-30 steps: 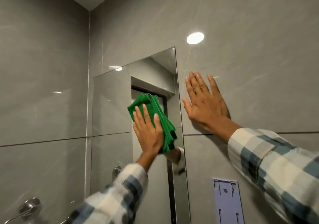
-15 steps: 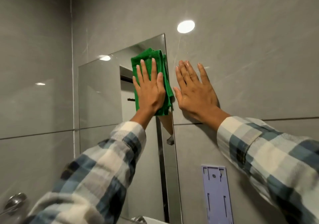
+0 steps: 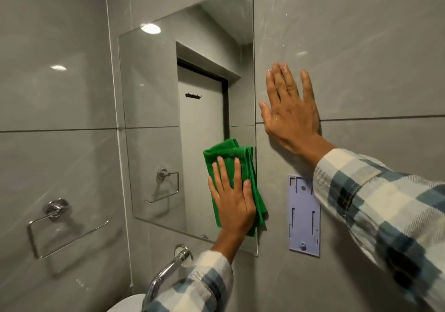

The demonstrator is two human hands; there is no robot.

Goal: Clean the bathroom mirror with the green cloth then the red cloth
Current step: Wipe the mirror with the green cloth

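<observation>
Two hands are spread flat and wide, nothing gripped in a fist. The green cloth (image 3: 234,167) is pinned under the left hand (image 3: 232,203), pressed against the mirror (image 3: 154,124) at its lower right corner. The cloth is folded into a thick pad; its top edge shows above the fingertips and its right side hangs past the palm, over the mirror's right edge and onto the wall (image 3: 361,47). It is bright green, soft and layered, with the folds visible along its right side. The right hand (image 3: 291,112) is laid open on the grey tiled wall, just beside the mirror's right edge, higher than the cloth, holding nothing. A pale purple plate (image 3: 304,217) is fixed to the wall below that hand.
</observation>
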